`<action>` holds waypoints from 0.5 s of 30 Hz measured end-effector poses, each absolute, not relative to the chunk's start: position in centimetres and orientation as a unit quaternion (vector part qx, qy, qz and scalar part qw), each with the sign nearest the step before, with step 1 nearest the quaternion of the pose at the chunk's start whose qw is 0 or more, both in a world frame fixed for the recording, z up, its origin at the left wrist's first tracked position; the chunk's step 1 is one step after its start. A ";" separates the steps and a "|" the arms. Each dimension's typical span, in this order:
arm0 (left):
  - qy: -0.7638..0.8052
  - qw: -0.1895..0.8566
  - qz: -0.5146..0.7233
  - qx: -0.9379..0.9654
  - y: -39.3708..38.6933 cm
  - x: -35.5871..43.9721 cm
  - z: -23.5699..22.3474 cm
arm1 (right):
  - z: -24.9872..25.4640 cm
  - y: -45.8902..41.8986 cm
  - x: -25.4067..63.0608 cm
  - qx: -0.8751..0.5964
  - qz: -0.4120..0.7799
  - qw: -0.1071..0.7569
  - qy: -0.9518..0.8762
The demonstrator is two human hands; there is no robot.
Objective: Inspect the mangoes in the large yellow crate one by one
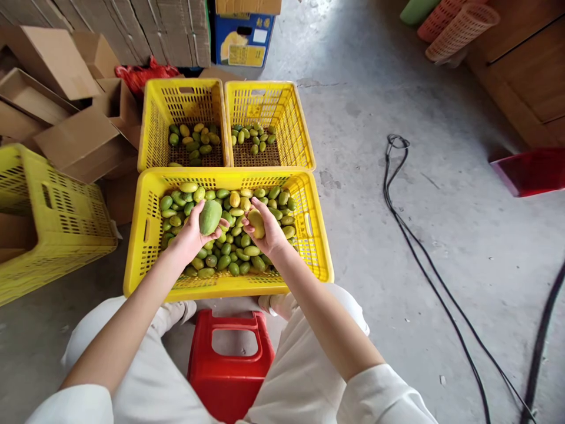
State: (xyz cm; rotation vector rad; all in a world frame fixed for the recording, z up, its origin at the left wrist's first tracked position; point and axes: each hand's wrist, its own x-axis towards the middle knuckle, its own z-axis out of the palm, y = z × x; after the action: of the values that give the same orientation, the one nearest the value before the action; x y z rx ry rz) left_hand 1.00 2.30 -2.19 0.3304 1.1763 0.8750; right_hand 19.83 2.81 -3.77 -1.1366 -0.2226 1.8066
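My left hand (199,227) is closed around a large green mango (210,217), held above the near crate. In my right hand (267,231) is a smaller yellow-green mango (256,224), partly covered by my fingers. Both hands hover over a wide yellow plastic crate (229,287) in front of me, which is filled with green and yellowish mangoes (238,257). Behind it two more yellow crates stand side by side. The left back crate (145,126) and the right back crate (304,138) each hold a small heap of mangoes.
Another yellow crate (70,229) is tilted at the left, near loose cardboard boxes (83,141). A red plastic stool (229,374) is between my legs. Black cables (406,235) run across the floor at the right. A blue carton (242,41) stands at the back.
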 end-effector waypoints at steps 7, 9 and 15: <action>0.559 0.723 0.391 0.107 2.7 1.5 -1.1 | -4.2 2.9 19.9 -0.483 0.751 0.445 -0.066; 0.570 0.725 0.376 0.088 2.8 1.6 -0.9 | -4.3 2.9 19.9 -0.482 0.758 0.434 -0.059; 0.573 0.718 0.378 0.113 2.3 1.6 -0.9 | -3.7 2.9 19.8 -0.475 0.772 0.422 -0.002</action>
State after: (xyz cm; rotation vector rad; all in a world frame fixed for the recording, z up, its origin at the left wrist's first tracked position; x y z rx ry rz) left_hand 1.58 2.29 -0.95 0.2506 1.2685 0.8356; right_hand 19.80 2.87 -3.73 -1.1906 -0.0060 1.9326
